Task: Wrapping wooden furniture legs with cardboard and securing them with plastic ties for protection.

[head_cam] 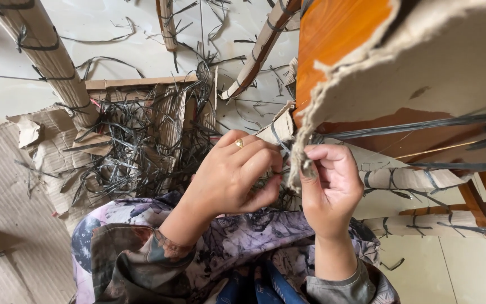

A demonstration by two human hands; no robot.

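Observation:
My left hand, with a gold ring on one finger, pinches a thin black plastic strap at the torn edge of a cardboard wrapping. My right hand grips the frayed cardboard edge and the strap right beside it. The cardboard covers an orange-brown wooden furniture piece. More black straps run across the cardboard to the right. Both hands are close together, fingers closed around the strap and torn edge.
A heap of cut black straps and torn cardboard lies on the white tiled floor. Cardboard-wrapped legs tied with straps stand around. My floral-patterned clothing fills the bottom.

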